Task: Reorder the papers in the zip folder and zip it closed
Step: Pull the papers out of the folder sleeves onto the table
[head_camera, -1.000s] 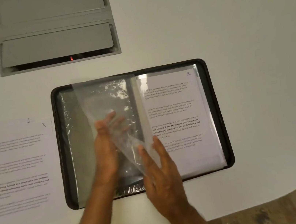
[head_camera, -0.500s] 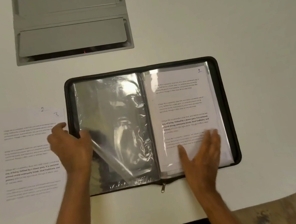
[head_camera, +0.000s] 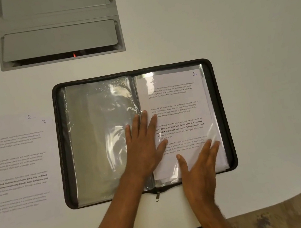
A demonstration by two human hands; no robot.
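Black fabric edges the zip folder (head_camera: 224, 114), which lies open and flat on the white table (head_camera: 239, 22), nearer the front edge than the back. Its left half shows empty clear plastic sleeves (head_camera: 100, 137); its right half holds a sleeved printed sheet marked 1 (head_camera: 180, 109) at its top right corner, with more sleeves stacked beneath it.

The left hand (head_camera: 143, 146) lies flat across the folder's spine, fingers straight and together, pointing towards the back edge of the table. Its palm rests on the clear sleeves, while the fingertips and thumb overlap the inner margin of the sheet marked 1. It presses down and grips nothing.

The right hand (head_camera: 200, 167) lies flat on the lower part of the right half, fingers spread and straight, angled towards the folder's right edge, the heel of the palm over the folder's front border. It too presses down with nothing grasped. The sheet marked 1 therefore lies under both hands, mostly beyond their fingertips.

The zipper pull (head_camera: 157, 197) hangs off the folder's front edge onto the table, between the two forearms.

Near the table's left edge, beside the folder, two loose printed sheets (head_camera: 17, 169) lie overlapped, marked 2 and 3. A grey recessed panel (head_camera: 58, 26) sits in the table at its back edge.
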